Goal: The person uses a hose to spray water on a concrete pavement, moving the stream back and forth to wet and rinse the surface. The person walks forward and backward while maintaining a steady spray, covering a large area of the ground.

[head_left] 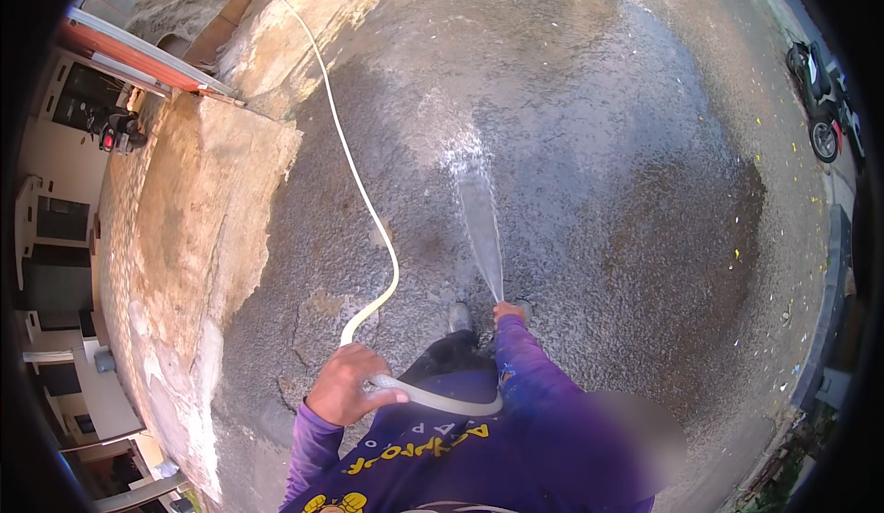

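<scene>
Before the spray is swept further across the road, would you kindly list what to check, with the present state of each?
1. Left hand gripping the pale flexible hose: ok.
2. Right hand at the hose's end, aiming: ok.
3. Water jet reaching the grey asphalt road: ok.
4. Hose free of kinks along its visible run: ok.
5. Parked dark scooter clear of the spray: ok.
6. Tap end of the hose: cannot tell, out of view.

I can't see the hose (368, 209) nozzle; my right hand (507, 311) covers it, too small to read its grip. The hose's far end runs off the top edge. A blurred patch (635, 435) masks my lower right.
</scene>
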### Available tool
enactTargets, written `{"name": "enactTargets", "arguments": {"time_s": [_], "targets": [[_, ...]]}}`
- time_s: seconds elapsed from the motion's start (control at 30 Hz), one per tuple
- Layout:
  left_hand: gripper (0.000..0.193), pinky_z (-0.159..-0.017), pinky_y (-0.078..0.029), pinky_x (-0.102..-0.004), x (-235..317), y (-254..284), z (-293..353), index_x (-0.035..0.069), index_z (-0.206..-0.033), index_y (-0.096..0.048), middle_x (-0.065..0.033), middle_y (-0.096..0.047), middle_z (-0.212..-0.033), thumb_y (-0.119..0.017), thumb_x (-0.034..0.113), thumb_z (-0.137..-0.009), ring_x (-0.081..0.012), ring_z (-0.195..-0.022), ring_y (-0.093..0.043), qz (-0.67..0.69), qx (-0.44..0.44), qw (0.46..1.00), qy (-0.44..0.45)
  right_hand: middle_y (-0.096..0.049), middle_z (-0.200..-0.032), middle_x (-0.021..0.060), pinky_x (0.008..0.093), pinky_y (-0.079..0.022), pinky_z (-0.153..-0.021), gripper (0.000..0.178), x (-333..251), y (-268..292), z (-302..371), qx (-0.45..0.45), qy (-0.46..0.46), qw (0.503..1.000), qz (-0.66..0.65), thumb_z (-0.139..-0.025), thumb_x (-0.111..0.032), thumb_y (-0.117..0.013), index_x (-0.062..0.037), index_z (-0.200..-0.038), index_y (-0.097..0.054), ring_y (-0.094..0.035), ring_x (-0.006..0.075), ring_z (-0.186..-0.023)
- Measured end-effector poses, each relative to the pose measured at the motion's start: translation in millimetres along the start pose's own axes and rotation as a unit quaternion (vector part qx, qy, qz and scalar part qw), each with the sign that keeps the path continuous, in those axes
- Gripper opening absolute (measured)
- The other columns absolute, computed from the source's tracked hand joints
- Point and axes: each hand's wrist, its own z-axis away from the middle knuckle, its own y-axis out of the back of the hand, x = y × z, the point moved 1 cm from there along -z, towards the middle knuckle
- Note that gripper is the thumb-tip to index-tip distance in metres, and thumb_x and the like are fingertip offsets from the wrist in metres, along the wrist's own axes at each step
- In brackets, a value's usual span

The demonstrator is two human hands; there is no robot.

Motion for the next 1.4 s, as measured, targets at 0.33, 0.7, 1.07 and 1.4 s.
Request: {"name": "enactTargets", "arguments": {"time_s": [0.33,0.7,1.07,1.4], "targets": [[0.040,-0.079,-0.047,-0.0421,14,-4,-3,0.005,-0.081,-0.068,-0.0090,-0.062,-0.077,-0.086,0.040,-0.074,-0.0312,-0.080,-0.059,0.004,-0.001,1.000,-0.001,-0.076,-0.098,0.0156,0.0465,-0.053,-0.092,0.034,-14,-6,-16,-0.023,0.087,0.977,0.195,-0.089,-0.035,-0.055,-0.0109,-0.093,-0.080,-0.071,0.0349,-0.099],[0.040,-0.078,-0.046,-0.0417,16,-5,12,0.004,-0.081,-0.069,-0.0085,-0.062,-0.075,-0.088,0.039,-0.072,-0.0299,-0.079,-0.058,0.008,0.037,0.999,0.022,-0.072,-0.065,0.0095,0.0395,-0.055,-0.068,0.032,21,-36,-34,0.111,0.059,0.979,0.161,-0.081,-0.033,-0.059,-0.0097,-0.072,-0.078,-0.071,0.0245,-0.064],[0.037,-0.077,-0.046,-0.0416,-43,10,47,0.005,-0.080,-0.069,-0.0085,-0.063,-0.075,-0.088,0.036,-0.072,-0.0302,-0.077,-0.058,0.053,0.067,0.996,0.026,-0.071,-0.068,0.0127,0.0404,-0.055,-0.064,0.033,-20,-74,41,0.035,0.049,0.987,0.146,-0.081,-0.035,-0.060,-0.0096,-0.074,-0.079,-0.069,0.0269,-0.059],[0.041,-0.077,-0.045,-0.0394,-152,84,81,0.006,-0.078,-0.069,-0.0057,-0.063,-0.071,-0.087,0.042,-0.072,-0.0279,-0.074,-0.061,0.032,0.068,0.996,-0.038,-0.075,-0.077,0.0149,0.0445,-0.055,-0.078,0.033,-39,-192,51,0.021,0.029,0.997,0.075,-0.081,-0.035,-0.059,-0.0125,-0.079,-0.082,-0.073,0.0326,-0.079]]}}
